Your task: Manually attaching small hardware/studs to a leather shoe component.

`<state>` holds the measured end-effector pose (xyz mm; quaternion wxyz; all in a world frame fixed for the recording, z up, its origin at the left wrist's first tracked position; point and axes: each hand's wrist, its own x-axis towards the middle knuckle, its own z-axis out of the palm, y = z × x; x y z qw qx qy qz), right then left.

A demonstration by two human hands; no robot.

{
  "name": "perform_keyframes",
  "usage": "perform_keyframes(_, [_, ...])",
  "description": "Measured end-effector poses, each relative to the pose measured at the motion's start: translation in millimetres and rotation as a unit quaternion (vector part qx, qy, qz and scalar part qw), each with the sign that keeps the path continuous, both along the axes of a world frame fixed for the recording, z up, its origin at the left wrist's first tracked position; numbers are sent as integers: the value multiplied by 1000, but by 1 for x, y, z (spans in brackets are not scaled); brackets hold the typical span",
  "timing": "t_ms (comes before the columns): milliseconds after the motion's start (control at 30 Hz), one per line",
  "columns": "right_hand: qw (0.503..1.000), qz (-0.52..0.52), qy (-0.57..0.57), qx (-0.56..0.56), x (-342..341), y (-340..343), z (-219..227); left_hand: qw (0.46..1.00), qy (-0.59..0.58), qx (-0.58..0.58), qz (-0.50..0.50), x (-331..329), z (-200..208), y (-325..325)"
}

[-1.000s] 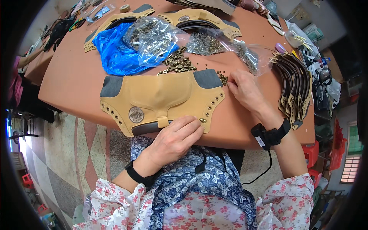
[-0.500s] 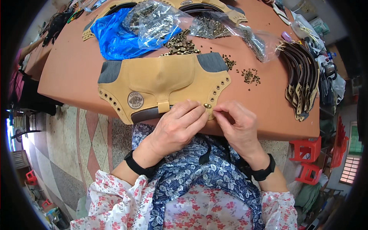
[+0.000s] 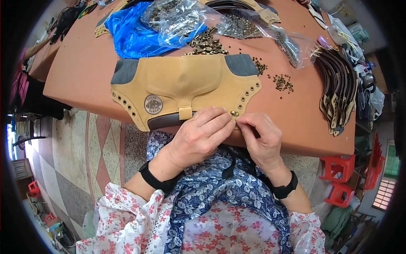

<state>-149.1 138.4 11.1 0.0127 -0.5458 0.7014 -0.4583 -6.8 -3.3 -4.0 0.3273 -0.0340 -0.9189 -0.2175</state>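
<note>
A tan shoe upper (image 3: 167,78) with grey corner panels and a round badge (image 3: 153,105) lies spread at the table's front edge. Dark eyelets run along both of its slanting sides. At the lower end of the right row sits a brass-coloured lace hook (image 3: 235,113). My left hand (image 3: 205,133) is closed on the upper's lower edge, just left of the hook; its thumb is hidden. My right hand (image 3: 262,133) pinches thumb and forefinger together beside the hook, at the upper's corner. Whatever lies between those fingertips is too small or covered to make out.
Behind the upper are a pile of brass hooks (image 3: 207,45), a blue plastic bag (image 3: 127,36) and clear bags of small metal parts (image 3: 239,26). Loose rivets (image 3: 282,83) are scattered to the right. A stack of uppers (image 3: 338,91) lies at the table's right edge.
The table and upper appear slightly higher and farther right in view. Both hands stay at the hook, my right fingers still pinched beside it.
</note>
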Motion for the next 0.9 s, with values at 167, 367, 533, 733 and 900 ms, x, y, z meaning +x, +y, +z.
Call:
perform_keyframes(167, [999,-1,43,-19,1,-1,-1,1000,3,3,4,0,1,1])
perform_keyframes(367, [996,10,73,-42,-1,0,-6,1000,11,-1,5,-1,-2,1])
perform_keyframes(533, [997,-1,60,-40,1,-1,-6,1000,9,2,2,-1,-1,0])
perform_keyframes(733, [991,17,125,-49,-1,0,-6,1000,18,4,4,-1,-2,1])
perform_keyframes(900, [998,7,48,-36,1,3,-7,1000,18,2,5,-2,-3,1])
